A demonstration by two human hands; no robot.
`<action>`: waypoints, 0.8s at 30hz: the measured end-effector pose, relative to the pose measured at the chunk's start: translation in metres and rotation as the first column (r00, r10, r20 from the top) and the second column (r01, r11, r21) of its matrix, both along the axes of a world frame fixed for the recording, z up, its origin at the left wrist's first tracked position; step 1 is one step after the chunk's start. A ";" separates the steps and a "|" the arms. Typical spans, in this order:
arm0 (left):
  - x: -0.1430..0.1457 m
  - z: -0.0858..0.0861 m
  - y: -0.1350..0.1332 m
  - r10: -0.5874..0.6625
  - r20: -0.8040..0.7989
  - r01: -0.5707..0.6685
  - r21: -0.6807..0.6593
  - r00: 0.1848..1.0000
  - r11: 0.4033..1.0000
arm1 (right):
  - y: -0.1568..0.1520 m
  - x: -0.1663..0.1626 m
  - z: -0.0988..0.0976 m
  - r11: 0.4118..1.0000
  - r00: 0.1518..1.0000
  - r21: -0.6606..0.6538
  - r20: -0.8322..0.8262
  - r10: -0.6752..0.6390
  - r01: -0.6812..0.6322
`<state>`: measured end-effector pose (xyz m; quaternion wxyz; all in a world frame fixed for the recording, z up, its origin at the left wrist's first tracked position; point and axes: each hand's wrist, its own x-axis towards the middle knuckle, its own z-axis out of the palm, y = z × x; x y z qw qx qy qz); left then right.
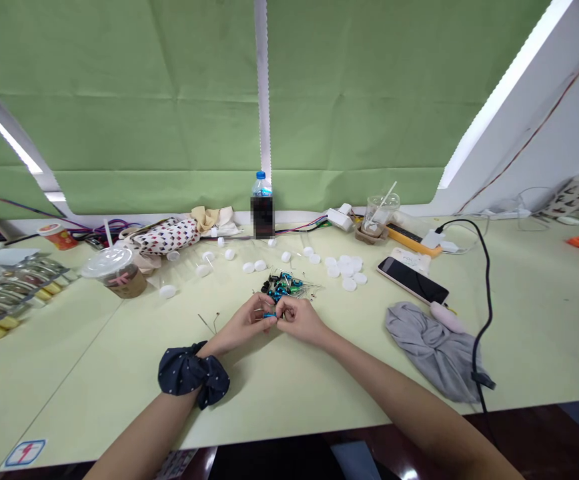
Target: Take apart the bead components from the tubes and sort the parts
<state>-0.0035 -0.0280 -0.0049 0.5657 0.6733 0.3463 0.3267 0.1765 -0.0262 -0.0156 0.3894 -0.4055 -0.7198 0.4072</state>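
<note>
My left hand (247, 321) and my right hand (297, 319) meet over the table, fingers pinched together. Between their fingertips is a small blue electronic component (269, 315), mostly covered by the fingers. Just beyond them lies a pile of electronic components (285, 285), blue, black and green, with thin wire leads sticking out. A few loose thin wire-like parts (209, 323) rest left of my left hand. A dark dotted scrunchie (189, 375) is around my left wrist.
Round white caps (347, 267) and clear tubes with white caps (168, 291) lie behind the pile. A lidded drink cup (124, 273) stands left and a bottle (262, 207) at the back. Right are a phone (413, 281), grey cloth (429, 347) and black cable (488, 293).
</note>
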 end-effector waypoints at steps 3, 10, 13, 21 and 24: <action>0.000 0.002 -0.001 0.043 -0.073 -0.049 -0.079 0.996 0.996 | -0.001 -0.001 0.000 1.000 1.000 0.008 0.010 0.025 -0.025; -0.001 -0.001 0.000 0.042 -0.023 -0.043 -0.065 0.999 0.997 | 0.001 0.001 -0.001 1.000 1.000 0.006 -0.005 0.013 -0.013; 0.000 -0.001 0.000 0.079 -0.003 -0.079 -0.040 0.997 0.996 | 0.001 0.001 -0.001 1.000 1.000 0.007 0.000 0.007 -0.007; 0.001 0.004 -0.001 0.122 -0.015 -0.122 -0.020 0.992 0.992 | -0.001 -0.001 0.001 0.999 0.999 -0.018 -0.021 0.046 -0.046; 0.001 0.005 0.000 0.103 -0.019 -0.103 -0.012 0.995 0.995 | 0.000 0.000 -0.001 0.999 0.999 -0.025 -0.028 0.039 -0.040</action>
